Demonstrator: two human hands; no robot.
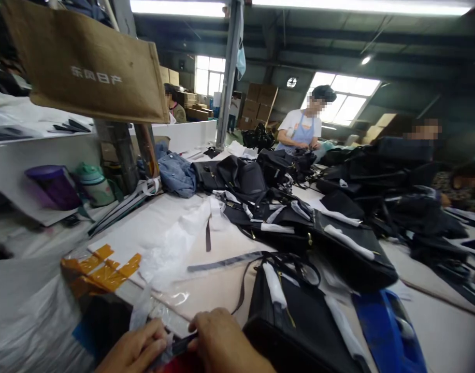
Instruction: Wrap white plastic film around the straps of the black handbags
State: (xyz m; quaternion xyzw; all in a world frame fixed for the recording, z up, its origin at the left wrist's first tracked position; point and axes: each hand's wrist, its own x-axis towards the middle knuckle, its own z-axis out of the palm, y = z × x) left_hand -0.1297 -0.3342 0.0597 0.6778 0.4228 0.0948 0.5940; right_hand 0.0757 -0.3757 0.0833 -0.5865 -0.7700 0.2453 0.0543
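At the bottom edge of the view, my left hand (138,348) pinches one end of a dark strap (181,344), with some clear plastic film at the fingertips. My right hand (221,339) has its fingers curled round the strap's other end. Something red shows just below it, mostly out of view. Right beside my right hand lies a black bag (295,316) with white wrapping on its handles and a gold zip pull. Thin black cord from the bag loops over the table nearby.
More black bags (276,228) are piled across the table. Orange tape (113,272) sticks to the near left edge, beside crumpled white film (175,246). A blue plastic bin (392,331) sits at right. A brown tote (93,67) hangs upper left. A person in an apron (303,127) works across.
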